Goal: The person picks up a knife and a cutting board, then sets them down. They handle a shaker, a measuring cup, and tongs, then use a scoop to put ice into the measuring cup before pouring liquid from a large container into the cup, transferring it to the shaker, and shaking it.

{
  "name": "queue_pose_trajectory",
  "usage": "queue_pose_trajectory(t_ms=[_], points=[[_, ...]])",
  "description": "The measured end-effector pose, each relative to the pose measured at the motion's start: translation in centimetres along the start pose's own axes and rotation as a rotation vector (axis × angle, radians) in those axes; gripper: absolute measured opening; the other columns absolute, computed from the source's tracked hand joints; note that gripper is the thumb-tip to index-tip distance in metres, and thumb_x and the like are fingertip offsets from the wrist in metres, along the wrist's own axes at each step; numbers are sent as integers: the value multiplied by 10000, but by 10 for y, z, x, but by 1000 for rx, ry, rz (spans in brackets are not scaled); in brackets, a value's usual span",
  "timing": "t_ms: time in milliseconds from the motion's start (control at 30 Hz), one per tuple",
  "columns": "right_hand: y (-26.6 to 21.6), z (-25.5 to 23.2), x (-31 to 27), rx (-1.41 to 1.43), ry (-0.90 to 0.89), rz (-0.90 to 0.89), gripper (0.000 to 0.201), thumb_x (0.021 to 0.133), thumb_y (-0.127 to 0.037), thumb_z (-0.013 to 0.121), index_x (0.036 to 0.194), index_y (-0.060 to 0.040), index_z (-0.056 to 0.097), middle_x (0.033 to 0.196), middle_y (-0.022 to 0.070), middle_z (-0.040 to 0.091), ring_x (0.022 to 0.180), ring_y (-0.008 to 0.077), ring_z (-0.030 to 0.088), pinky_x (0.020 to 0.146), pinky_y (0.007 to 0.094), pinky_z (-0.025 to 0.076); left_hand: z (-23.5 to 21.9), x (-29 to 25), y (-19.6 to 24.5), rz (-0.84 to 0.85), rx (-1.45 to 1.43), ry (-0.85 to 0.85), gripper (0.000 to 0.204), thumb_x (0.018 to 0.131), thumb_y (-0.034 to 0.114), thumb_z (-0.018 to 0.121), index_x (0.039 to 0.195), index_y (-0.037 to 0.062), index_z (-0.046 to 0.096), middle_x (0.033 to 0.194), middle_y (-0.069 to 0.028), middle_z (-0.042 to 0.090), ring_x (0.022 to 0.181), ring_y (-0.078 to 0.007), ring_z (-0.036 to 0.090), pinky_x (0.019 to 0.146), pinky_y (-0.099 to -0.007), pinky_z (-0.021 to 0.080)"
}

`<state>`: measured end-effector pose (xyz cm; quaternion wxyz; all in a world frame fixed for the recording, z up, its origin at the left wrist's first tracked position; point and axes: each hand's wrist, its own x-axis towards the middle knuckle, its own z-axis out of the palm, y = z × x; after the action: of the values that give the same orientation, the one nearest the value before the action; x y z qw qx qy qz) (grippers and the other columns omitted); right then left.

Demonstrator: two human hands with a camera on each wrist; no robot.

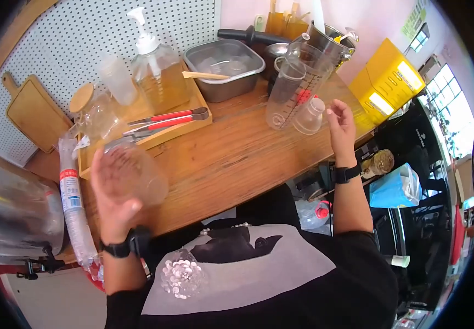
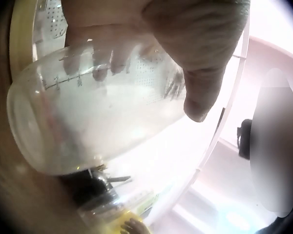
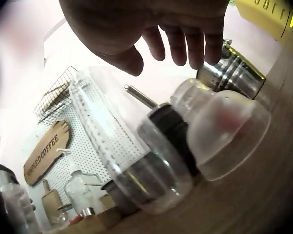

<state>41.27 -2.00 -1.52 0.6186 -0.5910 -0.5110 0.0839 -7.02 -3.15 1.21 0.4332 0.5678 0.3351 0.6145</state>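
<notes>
My left hand (image 1: 113,197) grips a clear measuring cup (image 1: 138,178), tilted over the left part of the table. In the left wrist view the fingers show through the wall of the cup (image 2: 88,117), and the thumb lies along its other side. Loosely bent and holding nothing, my right hand (image 1: 342,129) hovers just right of a clear domed lid (image 1: 308,118). That lid (image 3: 229,131) stands upright below the fingers in the right wrist view. Left of it are a tall clear jug with marks (image 1: 314,68) and a clear cup (image 1: 285,98).
A wooden tray (image 1: 163,137) holds a pump bottle (image 1: 163,82), a glass jar (image 1: 97,118) and red-handled tongs (image 1: 174,115). Behind are a grey tub (image 1: 220,90) and a metal container (image 1: 325,46). A yellow box (image 1: 388,79) stands right; a sleeve of cups (image 1: 75,203) lies left.
</notes>
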Motion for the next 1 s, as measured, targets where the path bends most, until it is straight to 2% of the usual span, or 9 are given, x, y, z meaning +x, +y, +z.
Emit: queue_pose_trajectory(t_ms=[33, 167, 300, 400, 567, 800, 867, 933, 1000], points=[[18, -4, 6, -56, -27, 17, 440, 865, -109, 659, 1271, -37, 507, 1172, 107, 571, 1021, 167, 574, 866, 284, 463, 10, 6, -12, 3, 9, -26, 1203, 565, 405, 893, 1469, 55, 180, 1381, -137, 406, 1283, -288, 417, 1078, -417, 326], [42, 13, 15, -62, -135, 37, 617, 823, -149, 701, 1361, -40, 418, 1220, 131, 555, 1107, 189, 538, 913, 318, 447, 42, 11, -42, -15, -1, -55, 1173, 581, 294, 901, 1473, 57, 176, 1387, -118, 387, 1289, -254, 404, 1071, -386, 339], [44, 27, 17, -4, -217, 35, 612, 817, -144, 703, 1347, -17, 425, 1219, 112, 554, 1095, 175, 538, 919, 306, 442, 47, 10, -47, -9, 5, -85, 1185, 583, 243, 901, 1482, 61, 150, 1386, -111, 386, 1295, -238, 394, 1076, -380, 332], [46, 27, 17, 125, -262, 185, 580, 816, -140, 707, 1313, -1, 443, 1186, 89, 562, 1071, 166, 539, 917, 297, 438, 43, 11, -45, -22, 17, -121, 1208, 580, 246, 905, 1489, 66, 130, 1389, -113, 385, 1298, -240, 390, 1086, -382, 318], [46, 19, 10, 91, -214, 193, 468, 828, -114, 692, 1236, -3, 493, 1135, 69, 582, 1032, 145, 544, 911, 282, 431, 31, 18, -41, -104, -12, -204, 1306, 535, 299, 931, 1502, 76, 81, 1406, -125, 373, 1320, -246, 366, 1105, -396, 286], [-5, -12, -18, 187, -90, 269, 419, 865, -131, 639, 1233, 2, 491, 1134, 75, 581, 1008, 136, 548, 894, 271, 433, 14, 29, -51, -156, -24, -374, 1334, 519, 278, 939, 1506, 88, 63, 1433, -147, 358, 1342, -258, 348, 1117, -406, 270], [-49, -14, -27, 223, -125, 246, 482, 838, -238, 662, 1220, -2, 488, 1122, 113, 584, 1018, 199, 570, 908, 327, 446, 14, 32, -54, -158, -67, -405, 1328, 520, 271, 938, 1506, 87, 68, 1431, -153, 364, 1342, -261, 351, 1118, -408, 271], [-101, 1, -37, 561, -389, 195, 601, 768, -379, 701, 1191, -7, 489, 1108, 160, 585, 1030, 270, 582, 916, 388, 453, 13, 33, -58, -219, -95, -448, 1334, 515, 307, 942, 1502, 91, 71, 1433, -128, 331, 1345, -256, 329, 1115, -410, 266], [-128, 32, -46, 593, -438, 142, 643, 737, -423, 710, 1177, -7, 491, 1106, 175, 584, 1039, 288, 581, 921, 403, 451, 13, 34, -59, -218, -97, -461, 1305, 519, 283, 940, 1498, 90, 98, 1434, -123, 331, 1344, -253, 330, 1115, -408, 265]])
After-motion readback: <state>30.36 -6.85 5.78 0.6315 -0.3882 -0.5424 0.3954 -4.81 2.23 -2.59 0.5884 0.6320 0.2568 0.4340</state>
